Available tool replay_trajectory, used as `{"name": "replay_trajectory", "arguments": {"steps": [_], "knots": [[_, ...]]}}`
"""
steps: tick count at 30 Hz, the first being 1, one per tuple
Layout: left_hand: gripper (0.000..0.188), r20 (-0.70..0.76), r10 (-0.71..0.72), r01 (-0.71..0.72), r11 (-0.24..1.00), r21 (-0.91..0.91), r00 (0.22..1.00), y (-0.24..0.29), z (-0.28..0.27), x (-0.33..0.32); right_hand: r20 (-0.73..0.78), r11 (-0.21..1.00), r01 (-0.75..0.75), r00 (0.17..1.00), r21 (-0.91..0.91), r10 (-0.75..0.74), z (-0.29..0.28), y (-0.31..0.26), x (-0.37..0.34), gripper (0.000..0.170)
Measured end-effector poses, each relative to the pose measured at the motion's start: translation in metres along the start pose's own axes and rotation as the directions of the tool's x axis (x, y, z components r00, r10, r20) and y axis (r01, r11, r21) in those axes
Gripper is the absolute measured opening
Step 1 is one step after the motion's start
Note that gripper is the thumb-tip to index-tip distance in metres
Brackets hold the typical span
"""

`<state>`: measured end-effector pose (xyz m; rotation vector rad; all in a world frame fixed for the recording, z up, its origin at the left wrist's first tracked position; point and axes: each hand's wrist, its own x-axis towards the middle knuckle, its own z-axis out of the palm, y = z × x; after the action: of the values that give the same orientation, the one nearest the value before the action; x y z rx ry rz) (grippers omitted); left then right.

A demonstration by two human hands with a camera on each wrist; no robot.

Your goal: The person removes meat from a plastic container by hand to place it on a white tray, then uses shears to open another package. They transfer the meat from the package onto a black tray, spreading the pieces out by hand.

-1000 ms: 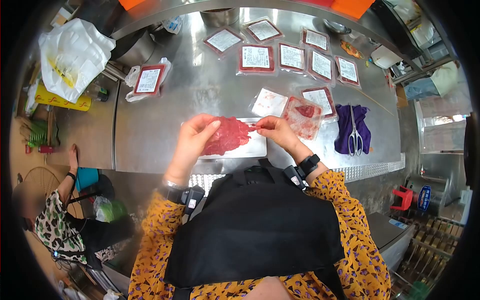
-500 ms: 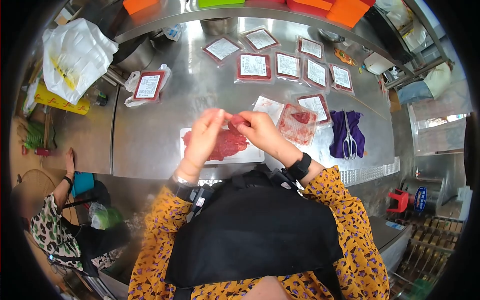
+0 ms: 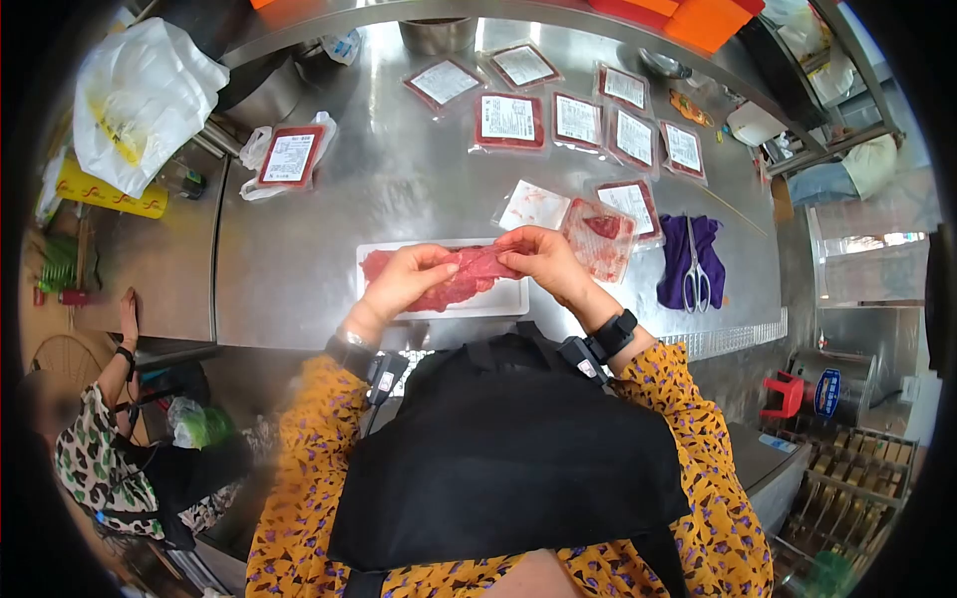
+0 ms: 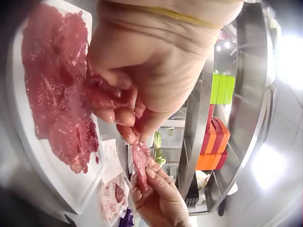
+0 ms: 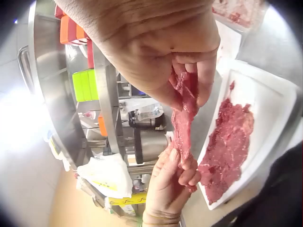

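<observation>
While meat strip (image 5: 183,125) between left hand (image 3: 402,279) and right hand (image 3: 546,261) is pinched by both, slippery softness is expected; ends are best gripped.

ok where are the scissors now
In the head view, the scissors lie on the purple cloth toward the right end of the steel table, right of the meat-smeared pack.
</observation>
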<state>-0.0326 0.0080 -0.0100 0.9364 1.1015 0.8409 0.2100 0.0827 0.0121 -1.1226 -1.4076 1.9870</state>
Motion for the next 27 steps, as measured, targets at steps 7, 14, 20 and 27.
{"name": "replay_trajectory", "arguments": {"steps": [7,14,20,27], "knots": [[0.014,-0.025,-0.016,0.023,0.944,0.330,1.000,-0.027,0.007,-0.001,-0.088,0.872,-0.065,0.996,-0.485,0.025,-0.011,0.033,-0.021,0.016],[0.016,-0.128,0.171,0.007,0.572,0.820,0.977,-0.024,0.029,-0.010,0.024,0.587,0.184,0.963,-0.789,-0.269,-0.013,0.058,-0.019,0.019],[0.018,-0.114,0.306,-0.027,0.420,0.907,0.945,-0.029,0.032,-0.011,-0.016,0.512,0.136,0.960,-0.848,-0.281,-0.009,0.048,-0.021,0.018],[0.012,-0.198,0.233,0.018,0.603,0.797,0.952,-0.025,0.016,-0.019,-0.009,0.544,0.144,0.963,-0.827,-0.269,-0.016,0.047,-0.022,0.014]]}}
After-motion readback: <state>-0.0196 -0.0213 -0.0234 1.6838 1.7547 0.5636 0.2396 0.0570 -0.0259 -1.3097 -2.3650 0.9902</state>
